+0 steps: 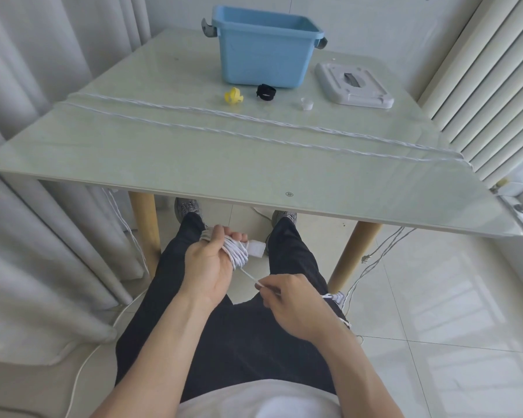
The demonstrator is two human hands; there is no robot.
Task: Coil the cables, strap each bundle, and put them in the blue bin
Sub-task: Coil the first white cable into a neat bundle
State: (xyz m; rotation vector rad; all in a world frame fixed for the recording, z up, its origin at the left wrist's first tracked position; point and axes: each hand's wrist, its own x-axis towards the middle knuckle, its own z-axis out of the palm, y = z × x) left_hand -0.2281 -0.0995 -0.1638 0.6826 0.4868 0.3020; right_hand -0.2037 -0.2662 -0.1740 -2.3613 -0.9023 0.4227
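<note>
My left hand (207,263) is below the table's front edge and holds a coil of white cable (237,251) wound round its fingers, with a white plug (256,248) sticking out to the right. My right hand (293,309) pinches the cable's loose strand (251,276) just right of the coil. Two more white cables (224,122) lie stretched across the glass table (194,170) from left to right. The blue bin (264,52) stands open at the table's far side. A yellow strap (233,95), a black strap (266,92) and a white strap (307,103) lie in front of it.
The bin's grey-white lid (354,84) lies right of the bin. Cable ends hang off the table's right side to the tiled floor (372,260). Curtains (27,206) hang on the left, a radiator (495,86) stands on the right. Wooden table legs (144,233) flank my knees.
</note>
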